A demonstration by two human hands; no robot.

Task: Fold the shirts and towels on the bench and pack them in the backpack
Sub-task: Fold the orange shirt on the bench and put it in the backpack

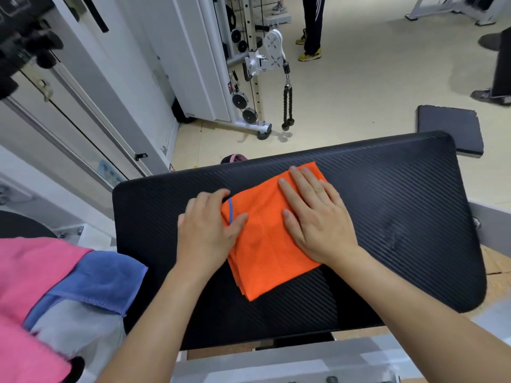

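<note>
Orange towel [265,261] on bench [401,205], right hand [318,217] flat, left hand [204,233] touching.

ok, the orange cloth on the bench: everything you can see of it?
The orange cloth is folded into a layered rectangle, with stacked edges showing along its near-left side. The fabric looks thin and finely woven, with faint creases. A small blue loop sits at its left edge. It lies flat, turned diagonally, on the black ribbed bench pad. The right hand presses flat on its upper right part; the left hand rests on its left edge, thumb on top.
</note>
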